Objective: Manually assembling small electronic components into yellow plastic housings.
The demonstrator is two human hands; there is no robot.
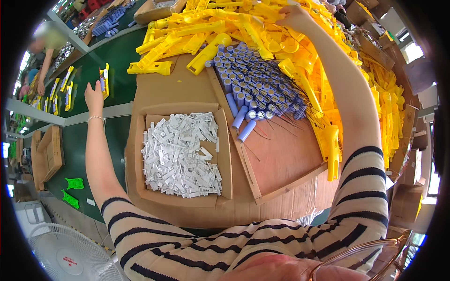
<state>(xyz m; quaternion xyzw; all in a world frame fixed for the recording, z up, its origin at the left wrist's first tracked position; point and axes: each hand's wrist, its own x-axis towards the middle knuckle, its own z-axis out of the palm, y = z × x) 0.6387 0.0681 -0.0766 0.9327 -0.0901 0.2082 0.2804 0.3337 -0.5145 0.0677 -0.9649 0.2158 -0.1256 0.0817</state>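
My left hand (93, 97) is stretched over the green belt at the left. Its thumb and finger are apart, right beside a yellow half-shell (105, 80) with white and purple parts inside; whether they touch is unclear. My right hand (296, 18) reaches to the far side, over a large heap of yellow plastic shells (206, 29). Its fingers are spread a little above the shells, and I see nothing held in them. Between my arms lie purple cylindrical cells (253, 77) with thin dark wires in a wooden tray (286, 159), and a cardboard box (225, 173) of small white plastic pieces (180, 154).
Several filled yellow shells (69, 96) lie along the green belt (124, 89). Two green plastic parts (74, 183) and an empty-looking carton (48, 157) are at the left. A white fan (70, 255) stands lower left. Another person's hand (41, 88) is at the far left.
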